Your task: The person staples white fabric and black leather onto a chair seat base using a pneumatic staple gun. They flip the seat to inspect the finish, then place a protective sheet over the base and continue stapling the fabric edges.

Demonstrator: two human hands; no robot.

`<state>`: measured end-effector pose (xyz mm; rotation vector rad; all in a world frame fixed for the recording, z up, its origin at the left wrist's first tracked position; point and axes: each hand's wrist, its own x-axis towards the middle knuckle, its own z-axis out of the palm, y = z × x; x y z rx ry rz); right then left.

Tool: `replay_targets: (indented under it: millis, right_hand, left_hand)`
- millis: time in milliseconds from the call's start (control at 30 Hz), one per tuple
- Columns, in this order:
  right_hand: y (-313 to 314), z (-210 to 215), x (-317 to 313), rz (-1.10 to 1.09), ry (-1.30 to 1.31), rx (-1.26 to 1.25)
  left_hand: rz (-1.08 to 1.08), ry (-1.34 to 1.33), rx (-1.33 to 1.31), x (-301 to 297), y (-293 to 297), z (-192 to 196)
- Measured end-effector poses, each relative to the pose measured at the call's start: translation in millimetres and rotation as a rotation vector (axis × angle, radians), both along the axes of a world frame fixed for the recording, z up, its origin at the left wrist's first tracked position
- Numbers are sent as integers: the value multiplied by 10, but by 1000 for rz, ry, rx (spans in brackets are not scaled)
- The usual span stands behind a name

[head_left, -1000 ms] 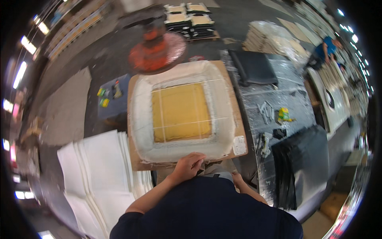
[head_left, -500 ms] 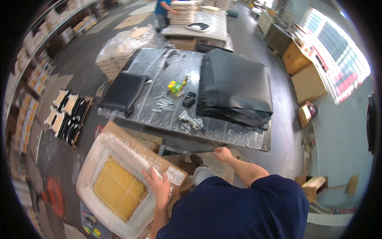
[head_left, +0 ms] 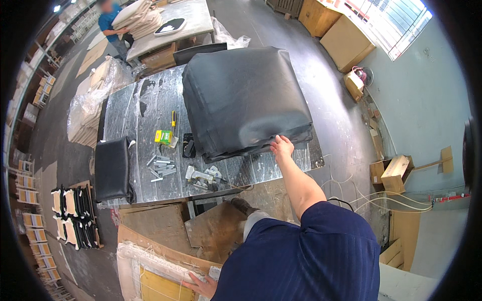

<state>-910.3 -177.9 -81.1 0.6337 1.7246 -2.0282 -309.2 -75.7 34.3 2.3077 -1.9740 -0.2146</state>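
My right hand (head_left: 282,146) is at the near edge of a thick stack of black leather-like sheets (head_left: 246,95), fingers closed on the edge of the top sheet. The sheet ripples a little beside it. Low at the left, my left hand (head_left: 203,287) lies with fingers apart on the white padded rim of a seat-like piece (head_left: 131,266) with a yellow middle. White strings cross that middle, and the frame's lower edge cuts off part of the piece.
The metal-topped table (head_left: 150,110) bears a staple gun (head_left: 201,176), staple strips (head_left: 161,165), a yellow-green box (head_left: 163,136), a yellow-handled tool (head_left: 173,119) and a black padded cushion (head_left: 113,169). Pale hoses (head_left: 361,193) trail at right. A co-worker (head_left: 111,27) handles stacked pads (head_left: 138,20).
My right hand has moved forward from beside my body to the sheet stack. The view has shifted toward the right, while my left hand stays on the padded piece.
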Motion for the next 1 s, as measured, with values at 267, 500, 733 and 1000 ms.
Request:
replay_targets:
  millis: [267, 500, 733, 1000]
  right_hand:
    - [-274, 41, -138, -72, -86, 27]
    - [-445, 213, -176, -39, 36, 178]
    - [-358, 348, -775, 191, 86, -107]
    - [-603, 973, -886, -136, 375, 374]
  left_hand:
    - [175, 20, 140, -79, 2, -7]
    - [-35, 29, -68, -41, 251, -35]
    - [211, 87, -177, 141, 474, -32]
    - [356, 140, -151, 243, 838, -98]
